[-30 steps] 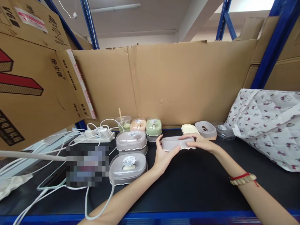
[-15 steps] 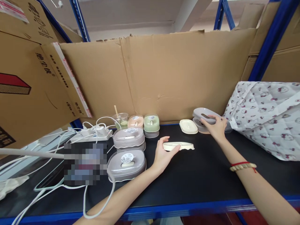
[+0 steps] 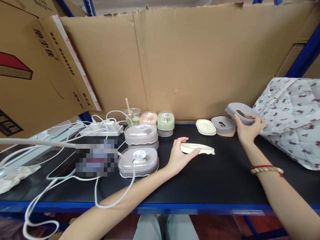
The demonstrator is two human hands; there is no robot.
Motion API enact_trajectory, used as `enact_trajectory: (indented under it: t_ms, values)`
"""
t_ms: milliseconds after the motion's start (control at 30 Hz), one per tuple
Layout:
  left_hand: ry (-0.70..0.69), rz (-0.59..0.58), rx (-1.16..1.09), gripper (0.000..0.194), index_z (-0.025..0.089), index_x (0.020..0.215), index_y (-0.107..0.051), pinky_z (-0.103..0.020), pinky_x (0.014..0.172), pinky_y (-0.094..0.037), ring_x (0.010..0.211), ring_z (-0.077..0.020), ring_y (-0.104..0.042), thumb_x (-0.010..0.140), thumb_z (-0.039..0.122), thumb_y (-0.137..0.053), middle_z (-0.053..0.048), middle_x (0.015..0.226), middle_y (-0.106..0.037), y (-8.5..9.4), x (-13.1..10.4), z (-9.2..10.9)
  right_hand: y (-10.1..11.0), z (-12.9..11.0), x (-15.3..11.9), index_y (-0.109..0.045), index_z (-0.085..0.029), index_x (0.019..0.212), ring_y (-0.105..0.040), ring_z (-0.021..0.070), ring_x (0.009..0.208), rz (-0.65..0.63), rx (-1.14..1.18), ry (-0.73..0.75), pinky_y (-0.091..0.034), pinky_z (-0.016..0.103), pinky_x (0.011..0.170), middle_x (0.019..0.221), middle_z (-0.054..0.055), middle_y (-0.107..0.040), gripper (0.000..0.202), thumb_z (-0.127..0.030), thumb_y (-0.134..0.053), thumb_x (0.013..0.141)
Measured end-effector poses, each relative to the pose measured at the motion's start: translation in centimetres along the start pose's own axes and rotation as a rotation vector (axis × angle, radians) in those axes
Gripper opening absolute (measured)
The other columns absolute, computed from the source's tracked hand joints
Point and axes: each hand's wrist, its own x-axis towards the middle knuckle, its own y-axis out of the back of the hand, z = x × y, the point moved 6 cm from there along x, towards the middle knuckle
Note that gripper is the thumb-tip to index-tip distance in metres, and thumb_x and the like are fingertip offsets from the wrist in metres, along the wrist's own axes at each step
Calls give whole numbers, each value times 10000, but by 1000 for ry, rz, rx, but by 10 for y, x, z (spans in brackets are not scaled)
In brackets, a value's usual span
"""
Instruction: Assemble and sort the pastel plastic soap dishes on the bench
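My left hand grips a cream lid with a wavy rim, thumb on its near side, tilted over the black table. My right hand holds a grey oval lid with a slot up in the air at the right. Below and left of it, a grey slotted piece rests on a peach-coloured one. Beside that lies a flat cream lid. Two larger grey lidded boxes stand left of my left hand, with a green box and a peach box behind.
A patterned quilted bag stands at the right. On the left are a power strip, white cables, a phone-like device and a crumpled tissue. A cup with a straw stands before the cardboard wall.
My right hand has lifted the grey lid up and to the right, away from the grey slotted piece beneath. My left hand still grips the cream lid. The view has tilted down.
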Motion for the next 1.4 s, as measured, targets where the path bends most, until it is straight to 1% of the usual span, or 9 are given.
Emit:
enact_trajectory:
  t_ms: [300,567,733,800,867,933,1000,1167,1400]
  values:
    - [-7,-36,31,395,178,977,-562,-305,892,-396,993,-194,-518,634,233,-751,-58,1031,-530,-2,-2,1,-21,6,-14,-530,-180,749,-383,344,1138,-195,-74,38,-369,477,916,1138,169,-394,364,-487,-698,648]
    - [-10,-19,14,377,183,950,-575,-300,883,-399,989,-197,-525,624,234,-759,-55,1019,-543,-1,-1,0,-43,18,-23,-540,-113,1016,-313,411,1178,-413,-204,38,-344,534,916,1169,224,-321,621,-601,-637,646]
    - [56,90,-56,336,187,950,-575,-286,870,-398,1020,-198,-523,661,257,-730,-58,1040,-550,6,3,-3,-31,-26,-22,-576,-164,1020,-411,363,1135,-388,-64,218,-354,517,923,1188,190,-402,576,-631,-562,683]
    - [112,147,-120,306,181,965,-562,-267,821,-415,1024,-197,-530,707,288,-688,-69,1068,-547,9,4,-6,-33,-53,-31,-606,-188,915,-485,307,1068,-562,133,294,-396,457,909,1086,146,-508,524,-661,-499,716]
    - [160,176,-205,270,170,968,-545,-255,766,-431,967,-188,-561,764,328,-624,-73,1055,-561,10,5,-8,-39,-75,-49,-623,-202,845,-547,275,975,-901,327,283,-446,416,851,977,114,-585,545,-707,-465,717]
    - [198,176,-299,262,154,960,-526,-252,720,-443,863,-171,-594,819,374,-545,-70,1003,-584,10,6,-9,-43,-89,-71,-635,-203,840,-579,268,917,-1208,438,234,-477,399,806,935,97,-623,563,-723,-561,639]
    - [205,182,-366,288,142,953,-512,-248,687,-449,798,-161,-606,849,409,-483,-71,968,-596,11,7,-11,-44,-94,-83,-637,-196,847,-597,263,878,-1338,467,191,-494,396,789,919,85,-641,571,-673,-691,537]
    - [118,106,-463,351,155,1008,-495,-249,664,-458,813,-171,-612,851,462,-428,-84,1050,-572,7,11,-11,-43,-89,-70,-636,-174,741,-592,209,673,-1141,473,116,-532,366,639,762,63,-633,583,-703,-692,504]
    - [224,62,-352,322,166,1154,-464,-209,621,-440,793,-137,-605,863,291,-403,-71,1036,-538,2,7,-13,-25,-69,-33,-588,-201,753,-602,212,670,-559,314,167,-473,318,558,802,63,-640,329,-515,-623,659]
